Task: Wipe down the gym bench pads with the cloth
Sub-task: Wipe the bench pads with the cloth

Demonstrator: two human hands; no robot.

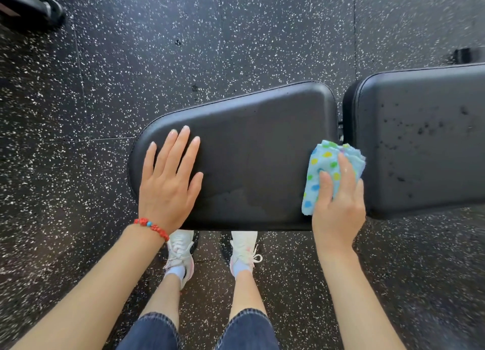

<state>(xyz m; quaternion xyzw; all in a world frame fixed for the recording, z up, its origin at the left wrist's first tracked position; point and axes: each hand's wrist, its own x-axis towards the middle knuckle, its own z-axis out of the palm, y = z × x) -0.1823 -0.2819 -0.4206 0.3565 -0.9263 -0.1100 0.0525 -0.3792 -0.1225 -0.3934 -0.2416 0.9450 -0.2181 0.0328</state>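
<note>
A black padded seat pad (252,150) lies in the middle of the view, tapering toward the left. A second black pad (420,139), speckled with dark droplets, sits to its right across a narrow gap. My left hand (170,181) rests flat on the seat pad's left end, fingers spread, a red bead bracelet on the wrist. My right hand (338,202) grips a folded light-blue cloth (328,166) with coloured dots, pressed on the seat pad's right edge by the gap.
Black rubber floor (131,61) with white flecks surrounds the bench. My feet in white trainers (181,252) stand under the seat pad's near edge. A dark piece of equipment (29,8) sits at the top left corner, and a small black object (464,55) at the far right.
</note>
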